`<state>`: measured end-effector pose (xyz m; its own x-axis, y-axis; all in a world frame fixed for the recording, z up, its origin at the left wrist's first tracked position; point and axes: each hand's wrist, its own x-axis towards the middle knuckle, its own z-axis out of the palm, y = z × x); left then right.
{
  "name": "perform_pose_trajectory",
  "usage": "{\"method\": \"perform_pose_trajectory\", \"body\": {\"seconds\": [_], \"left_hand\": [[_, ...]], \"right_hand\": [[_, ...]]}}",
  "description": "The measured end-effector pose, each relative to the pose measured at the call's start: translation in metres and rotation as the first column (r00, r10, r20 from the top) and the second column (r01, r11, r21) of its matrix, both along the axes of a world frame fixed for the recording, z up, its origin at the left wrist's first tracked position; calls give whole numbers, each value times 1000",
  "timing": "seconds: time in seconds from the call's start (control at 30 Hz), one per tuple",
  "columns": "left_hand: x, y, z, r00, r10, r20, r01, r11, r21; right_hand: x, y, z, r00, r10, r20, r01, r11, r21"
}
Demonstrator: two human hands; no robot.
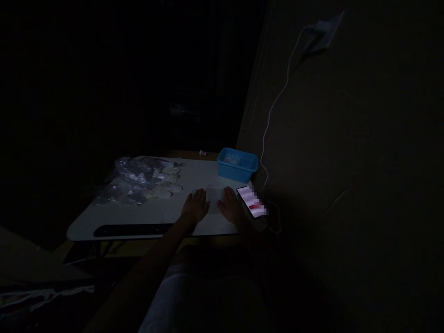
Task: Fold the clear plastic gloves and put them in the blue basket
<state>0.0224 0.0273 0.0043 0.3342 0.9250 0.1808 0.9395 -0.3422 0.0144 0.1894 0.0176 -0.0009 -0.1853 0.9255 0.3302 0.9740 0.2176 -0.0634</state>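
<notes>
On the white table (194, 173), a small clear plastic sheet or bag (214, 201) lies flat between my hands; the dim light hides its exact kind. My left hand (196, 206) rests palm down on its left edge, fingers stretched out and pointing away from me. At its right edge my right hand (230, 205) lies flat too, the thumb apart from the fingers. Neither hand is gripping anything. A lit phone (250, 200) sits just right of my right hand, part of its screen blurred out.
A blue plastic basket (236, 173) with something clear inside stands at the table's back right. Crumpled clear plastic (138, 173) and several pale flat pieces (166, 182) lie at the left. A white cable (267, 125) hangs down the right wall from an outlet (323, 34).
</notes>
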Motion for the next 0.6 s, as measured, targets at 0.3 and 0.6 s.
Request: {"method": "perform_pose_trajectory", "body": {"seconds": [0.3, 0.6], "left_hand": [[1, 0, -1, 1000, -6, 5, 6, 1000, 8], [-2, 0, 0, 998, -35, -50, 33, 998, -54]], "right_hand": [[-31, -16, 13, 988, 150, -32, -148, 988, 52], [-60, -14, 13, 979, 181, -89, -178, 983, 39]]}}
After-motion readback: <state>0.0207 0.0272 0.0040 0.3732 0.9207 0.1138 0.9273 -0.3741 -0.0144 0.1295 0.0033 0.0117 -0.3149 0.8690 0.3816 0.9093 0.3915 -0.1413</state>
